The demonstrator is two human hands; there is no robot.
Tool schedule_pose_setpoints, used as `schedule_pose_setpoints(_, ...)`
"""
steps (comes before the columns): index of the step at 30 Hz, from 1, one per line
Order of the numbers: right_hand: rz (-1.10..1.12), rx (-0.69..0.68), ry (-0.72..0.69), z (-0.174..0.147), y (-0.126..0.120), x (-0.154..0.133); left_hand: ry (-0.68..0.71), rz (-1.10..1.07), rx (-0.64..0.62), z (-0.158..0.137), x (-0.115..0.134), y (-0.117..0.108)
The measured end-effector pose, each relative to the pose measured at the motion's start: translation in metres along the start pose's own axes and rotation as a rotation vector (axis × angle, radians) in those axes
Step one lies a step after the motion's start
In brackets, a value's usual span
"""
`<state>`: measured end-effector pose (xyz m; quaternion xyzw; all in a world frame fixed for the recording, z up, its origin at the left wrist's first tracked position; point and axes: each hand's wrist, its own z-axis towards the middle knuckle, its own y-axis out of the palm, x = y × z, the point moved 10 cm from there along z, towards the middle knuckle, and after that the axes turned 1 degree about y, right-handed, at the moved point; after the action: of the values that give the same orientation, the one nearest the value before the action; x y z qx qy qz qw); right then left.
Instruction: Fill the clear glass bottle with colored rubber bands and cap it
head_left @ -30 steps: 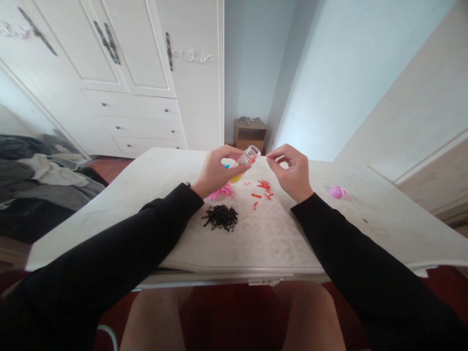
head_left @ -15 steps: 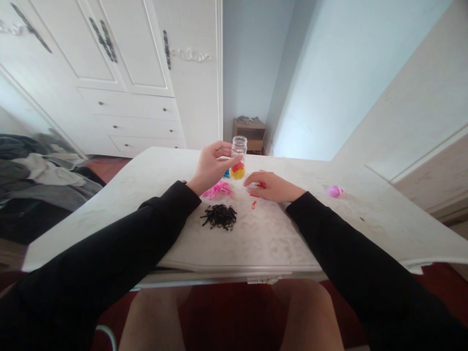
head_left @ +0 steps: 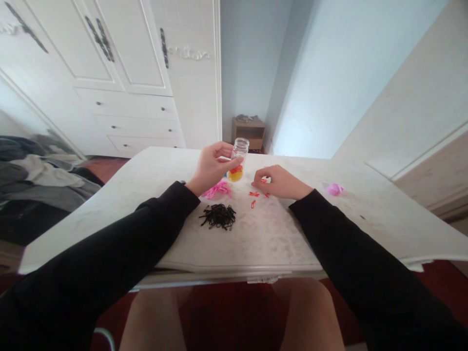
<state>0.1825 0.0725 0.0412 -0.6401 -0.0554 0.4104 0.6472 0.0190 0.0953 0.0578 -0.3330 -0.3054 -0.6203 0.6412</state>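
Observation:
My left hand point(head_left: 212, 165) is wrapped round a clear glass jar point(head_left: 242, 148), open at the top and leaning slightly to the right. Small red and yellow bands lie inside it. To the right, my right hand point(head_left: 280, 181) hovers low over the table with thumb and fingers pinched together; what is between the tips is too small to make out. Loose red bands point(head_left: 253, 194) lie under and beside it. A heap of pink bands point(head_left: 219, 189) sits below my left hand, and a heap of black bands point(head_left: 218, 216) lies nearer to me. A bit of blue point(head_left: 225, 175) shows behind the jar.
The white table point(head_left: 256, 243) spans the space before me. A purple-pink bundle point(head_left: 334, 189) rests on its right side, with a small dark speck point(head_left: 362, 217) nearby. Beyond stand a white wardrobe point(head_left: 139, 73) and a small wooden cabinet point(head_left: 249, 127). Clothes point(head_left: 47, 170) are piled at the left.
My right hand has drawn back a little to the right and its fingers have come into a pinch, uncovering more red bands. The jar now tilts slightly to the right in my left hand.

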Motion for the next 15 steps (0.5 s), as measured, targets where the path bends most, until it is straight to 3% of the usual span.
schedule_pose_setpoints(7,-0.056,-0.154,-0.142,-0.001,0.017,-0.006,-0.008,0.020,-0.016,-0.001,0.001,0.001)
schedule_pose_setpoints(15,0.021,-0.176,-0.265,-0.005,0.019,-0.025,0.009,0.059,-0.015,-0.001,0.002,0.001)
